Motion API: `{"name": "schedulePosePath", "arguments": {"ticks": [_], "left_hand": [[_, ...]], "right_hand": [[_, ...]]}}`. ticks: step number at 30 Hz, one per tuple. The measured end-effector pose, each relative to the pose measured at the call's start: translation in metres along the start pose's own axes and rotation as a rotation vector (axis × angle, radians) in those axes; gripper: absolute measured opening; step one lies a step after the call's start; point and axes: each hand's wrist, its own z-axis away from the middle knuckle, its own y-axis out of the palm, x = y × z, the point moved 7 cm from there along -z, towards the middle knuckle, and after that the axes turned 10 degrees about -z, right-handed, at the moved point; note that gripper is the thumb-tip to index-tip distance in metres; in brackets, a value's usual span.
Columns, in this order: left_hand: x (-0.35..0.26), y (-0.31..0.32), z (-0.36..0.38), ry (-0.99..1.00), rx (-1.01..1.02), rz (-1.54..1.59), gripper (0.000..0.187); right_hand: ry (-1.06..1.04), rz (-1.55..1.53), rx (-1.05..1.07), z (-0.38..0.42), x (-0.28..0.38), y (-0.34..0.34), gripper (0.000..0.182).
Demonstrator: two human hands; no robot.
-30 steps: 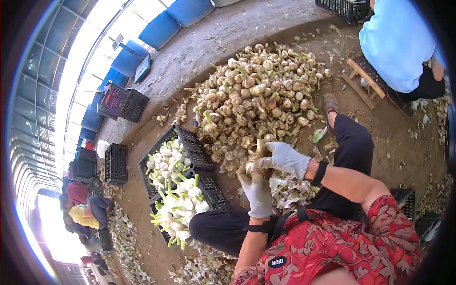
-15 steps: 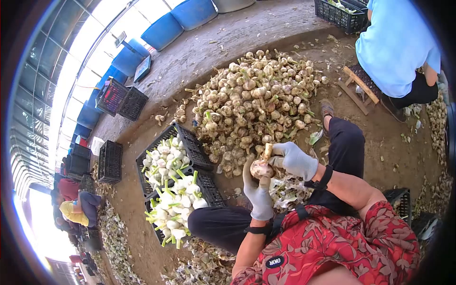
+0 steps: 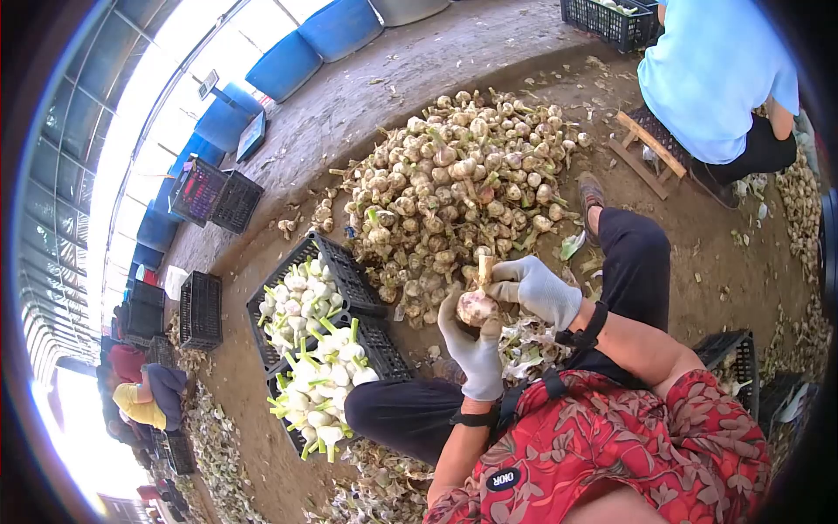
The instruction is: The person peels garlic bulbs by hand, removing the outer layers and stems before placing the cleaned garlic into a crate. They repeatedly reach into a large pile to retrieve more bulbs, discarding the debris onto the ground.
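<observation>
A garlic bulb (image 3: 476, 308) with a purplish-white skin and a short thick stalk is held in front of me, stalk upward. My left hand (image 3: 478, 360), in a pale glove, closes its thumb and fingers round the bulb. On the stalk side, my gloved right hand (image 3: 546, 293) pinches at the base of the stalk; whether a small tool is in it I cannot make out. Just beyond both hands lies a big heap of unpeeled garlic (image 3: 454, 183). Cleaned white garlic with green stalks (image 3: 327, 384) fills two black crates (image 3: 345, 271) left of my knee.
Peeled skins (image 3: 524, 345) lie between my legs. A co-worker in a light blue shirt (image 3: 720, 79) sits at the upper right beside a wooden stool frame (image 3: 650, 153). Blue tubs (image 3: 340, 31) and black crates (image 3: 201, 310) stand along the left; another person in yellow (image 3: 140, 402) sits farther off.
The view has shifted slightly. Both hands stay on the same bulb, which shows more pale skin toward me. My right fingers sit closer to the stalk's base.
</observation>
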Motion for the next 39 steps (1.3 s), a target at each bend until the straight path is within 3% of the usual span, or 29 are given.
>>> {"name": "schedulePosePath", "arguments": {"ticks": [3, 5, 7, 11, 13, 16, 19, 20, 22, 23, 25, 28, 30, 32, 33, 35, 37, 39], "left_hand": [[0.016, 0.002, 0.001, -0.222, 0.036, 0.300, 0.075], [0.009, 0.007, -0.001, -0.223, 0.068, 0.289, 0.072], [0.003, 0.009, -0.005, -0.206, 0.083, 0.170, 0.070], [-0.017, 0.006, -0.004, 0.196, 0.078, -0.167, 0.066], [-0.017, 0.002, -0.004, 0.344, 0.075, -0.376, 0.063], [-0.005, -0.004, -0.003, 0.184, 0.128, -0.307, 0.061], [-0.006, -0.004, 0.002, 0.184, 0.114, -0.270, 0.053], [0.001, -0.006, 0.000, 0.023, 0.108, -0.124, 0.052], [0.011, -0.006, 0.001, -0.299, 0.095, 0.168, 0.050], [0.039, -0.007, 0.001, -0.352, 0.148, 0.359, 0.044], [0.040, 0.004, 0.017, -0.722, 0.071, 0.694, 0.043], [0.050, 0.006, 0.020, -0.834, -0.021, 0.728, 0.043], [0.049, 0.000, 0.024, -0.773, 0.024, 0.692, 0.053], [0.029, -0.002, 0.018, -0.716, 0.055, 0.777, 0.065], [0.029, -0.006, 0.015, -0.704, 0.242, 0.946, 0.067], [0.020, -0.015, 0.010, -0.735, 0.251, 0.974, 0.068], [0.017, -0.018, 0.006, -0.751, 0.218, 0.922, 0.067], [0.024, -0.021, 0.003, -0.761, 0.168, 0.879, 0.065]], "right_hand": [[-0.233, 0.288, 0.036, 0.003, 0.019, 0.001, 0.023], [-0.339, 0.425, 0.007, 0.003, 0.024, -0.002, 0.023], [-0.241, 0.233, 0.027, 0.003, 0.021, -0.004, 0.022], [-0.030, 0.126, 0.036, 0.006, 0.018, -0.005, 0.019], [-0.034, 0.177, 0.018, 0.003, 0.007, -0.008, 0.016], [-0.021, 0.127, 0.020, 0.005, 0.001, -0.004, 0.015], [-0.046, 0.293, -0.160, 0.004, -0.014, -0.007, 0.014], [-0.058, 0.248, -0.171, 0.004, -0.016, -0.005, 0.012], [-0.334, 0.501, -0.235, 0.007, -0.005, 0.001, 0.013], [-0.472, 0.628, -0.265, 0.011, 0.001, 0.006, 0.013], [-0.565, 0.829, -0.247, 0.014, 0.015, 0.015, 0.013], [-0.640, 0.988, -0.229, 0.013, 0.016, 0.012, 0.013], [-0.649, 0.986, -0.414, 0.004, 0.011, -0.020, 0.011], [-0.502, 0.774, -0.731, -0.008, 0.004, -0.092, 0.008], [-0.186, 0.981, -0.678, -0.021, -0.014, -0.132, 0.011], [0.037, 1.292, -0.214, -0.028, -0.048, -0.127, 0.026], [-0.233, 1.347, -0.115, -0.009, -0.037, -0.071, 0.042], [-0.189, 0.984, -0.115, 0.000, -0.014, -0.035, 0.054]]}}
